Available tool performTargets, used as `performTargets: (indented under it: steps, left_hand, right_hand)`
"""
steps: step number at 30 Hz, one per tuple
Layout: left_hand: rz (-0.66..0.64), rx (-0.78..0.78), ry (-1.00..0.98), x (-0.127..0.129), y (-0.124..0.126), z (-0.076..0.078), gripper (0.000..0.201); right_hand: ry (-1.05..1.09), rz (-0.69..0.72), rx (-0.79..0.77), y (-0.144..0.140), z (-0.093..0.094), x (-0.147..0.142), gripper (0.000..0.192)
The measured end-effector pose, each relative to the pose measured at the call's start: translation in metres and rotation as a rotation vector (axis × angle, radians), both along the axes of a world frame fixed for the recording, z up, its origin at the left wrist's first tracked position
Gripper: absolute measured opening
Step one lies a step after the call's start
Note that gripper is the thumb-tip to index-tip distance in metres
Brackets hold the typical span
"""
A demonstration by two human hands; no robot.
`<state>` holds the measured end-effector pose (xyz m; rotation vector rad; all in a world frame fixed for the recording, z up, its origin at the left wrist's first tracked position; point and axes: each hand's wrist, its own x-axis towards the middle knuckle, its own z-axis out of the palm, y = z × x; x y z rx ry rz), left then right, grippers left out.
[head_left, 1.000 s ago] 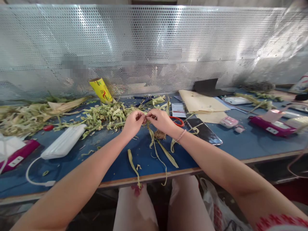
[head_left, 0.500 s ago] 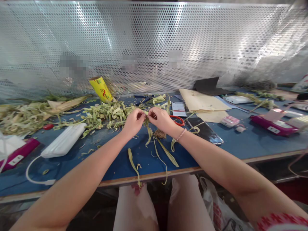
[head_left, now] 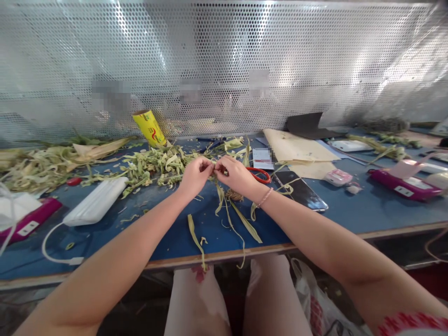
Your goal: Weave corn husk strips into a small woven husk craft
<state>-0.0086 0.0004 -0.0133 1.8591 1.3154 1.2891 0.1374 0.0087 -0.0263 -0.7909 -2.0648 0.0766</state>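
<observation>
So your left hand (head_left: 194, 175) and right hand (head_left: 235, 175) are both pinched shut on the same little bundle of green leaf strips (head_left: 213, 174), fingertips nearly touching, held just above the blue table (head_left: 350, 212) a bit in front of the red-handled scissors (head_left: 259, 175). Honestly not much has changed from half a second ago: the hands sit in about the same spot, the grip looks the same, and the whole scene has only drifted slightly because your head moved. The loose ends of the strips (head_left: 238, 224) still dangle down from the bundle toward the table edge, one trailing over it.

Left of the scissors there's the big pile of leaf scraps (head_left: 154, 165), with the yellow roll (head_left: 150, 128) leaning behind it. The white power bank (head_left: 95, 202) lies farther left of that pile. Right beside the scissors is a dark phone (head_left: 301, 191), and past it a small pink box (head_left: 338, 177).
</observation>
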Motion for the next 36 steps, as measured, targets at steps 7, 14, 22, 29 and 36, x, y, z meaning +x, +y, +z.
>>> performTargets:
  steps: [7, 14, 22, 29, 36]
  left_hand:
    - [0.002, -0.132, -0.221, 0.0025, 0.0024, -0.0014, 0.008]
    - [-0.022, -0.178, -0.301, 0.0035, 0.0034, -0.0050, 0.010]
    - [-0.006, -0.230, -0.375, 0.0044, 0.0030, -0.0024, 0.012]
    - [-0.056, -0.253, -0.411, 0.0061, -0.0002, -0.0008, 0.010]
    - [-0.071, -0.094, -0.238, 0.0035, 0.0030, -0.0044, 0.013]
  right_hand:
    - [0.003, 0.015, -0.055, -0.0001, 0.0007, -0.0002, 0.005]
    - [-0.005, 0.059, -0.040, 0.0009, -0.0005, 0.0019, 0.010]
    - [0.069, 0.109, -0.088, 0.0057, -0.0009, 0.0004, 0.013]
    - [0.131, 0.053, -0.185, 0.0032, 0.0007, -0.0006, 0.005]
    - [0.181, 0.006, -0.233, 0.0027, 0.0021, -0.0004, 0.008]
